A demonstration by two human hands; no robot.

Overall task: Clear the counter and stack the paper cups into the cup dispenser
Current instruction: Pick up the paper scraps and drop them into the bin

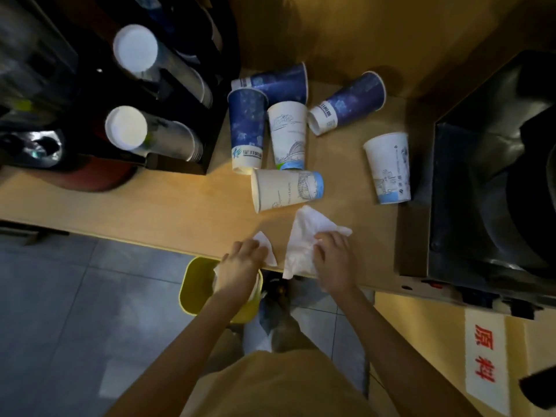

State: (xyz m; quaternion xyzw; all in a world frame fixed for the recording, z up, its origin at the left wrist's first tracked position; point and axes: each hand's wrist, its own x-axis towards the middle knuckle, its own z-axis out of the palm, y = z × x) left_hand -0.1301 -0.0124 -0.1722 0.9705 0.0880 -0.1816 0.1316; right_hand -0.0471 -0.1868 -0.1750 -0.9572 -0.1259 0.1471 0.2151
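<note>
Several paper cups lie scattered on the wooden counter (150, 203): blue ones (247, 127) (279, 82) (352, 103) and white ones (288, 133) (285, 191) (389, 167). A black cup dispenser (186, 115) at the left holds two stacks of cups (150, 136) (156, 61). At the counter's front edge my left hand (243, 260) is closed on a small white tissue (266, 245). My right hand (334, 254) presses on a larger crumpled white tissue (304, 239) and grips it.
A yellow waste bin (195, 284) with white paper inside stands on the grey tiled floor below the counter edge, under my left hand. A dark metal machine (493, 182) fills the right side. A label with red characters (484, 359) hangs on the cabinet front.
</note>
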